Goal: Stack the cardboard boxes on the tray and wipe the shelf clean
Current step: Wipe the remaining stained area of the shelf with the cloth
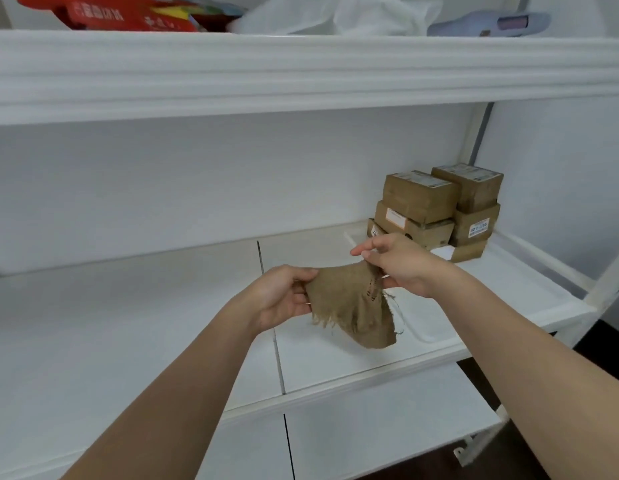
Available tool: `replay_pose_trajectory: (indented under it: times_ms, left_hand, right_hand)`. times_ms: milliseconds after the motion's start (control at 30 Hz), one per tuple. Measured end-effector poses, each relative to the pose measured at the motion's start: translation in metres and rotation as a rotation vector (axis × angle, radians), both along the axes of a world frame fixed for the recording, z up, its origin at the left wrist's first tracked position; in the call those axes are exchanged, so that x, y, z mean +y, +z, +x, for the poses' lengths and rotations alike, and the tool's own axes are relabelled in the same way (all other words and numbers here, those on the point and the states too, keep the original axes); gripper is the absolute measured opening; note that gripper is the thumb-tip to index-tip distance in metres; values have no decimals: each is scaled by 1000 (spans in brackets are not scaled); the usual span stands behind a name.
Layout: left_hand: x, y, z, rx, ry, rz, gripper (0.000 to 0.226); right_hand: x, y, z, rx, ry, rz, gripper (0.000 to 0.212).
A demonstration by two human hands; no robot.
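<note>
Both hands hold a brown cloth (pixel 353 306) up in the air above the white shelf (pixel 128 323). The left hand (pixel 284 296) grips one edge, with its fingers (pixel 303 274) curled round the cloth. The right hand (pixel 398 263) pinches the top corner, and the rest of the cloth hangs down between the hands. The boxes (pixel 439 209) sit stacked in two piles on the white tray (pixel 529 282), at the far right end of the shelf. A red bag (pixel 107 15) lies on the shelf above.
</note>
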State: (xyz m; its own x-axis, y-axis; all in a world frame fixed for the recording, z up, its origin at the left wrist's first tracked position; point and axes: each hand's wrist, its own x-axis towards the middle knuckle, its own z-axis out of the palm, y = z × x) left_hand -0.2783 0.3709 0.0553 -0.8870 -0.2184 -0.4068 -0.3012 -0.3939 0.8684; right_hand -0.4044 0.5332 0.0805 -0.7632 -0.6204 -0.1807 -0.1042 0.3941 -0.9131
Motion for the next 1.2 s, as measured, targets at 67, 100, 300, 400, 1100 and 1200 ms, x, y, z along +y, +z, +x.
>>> replay_pose_trajectory:
  times_ms: [67,100,300,400,1100,1200]
  left_hand:
    - [-2,2,-6,26,63,-4,21]
    - [-3,3,-10,29,97,-25,19]
    - [3,2,-41,66,320,-35,20]
    - [11,-1,-57,85,386,-38,19]
    - [38,20,-70,-336,230,-784,17]
    - [30,31,-59,-319,-16,-629,24]
  right_hand:
    - [-1,3,-8,-20,27,-13,16]
    - [0,4,-14,-20,44,-7,14]
    - [12,11,-49,-33,93,19,16]
    - [20,11,-70,3,114,29,19]
    - [28,9,-136,586,559,444,7]
    - [30,16,-135,514,672,523,16]
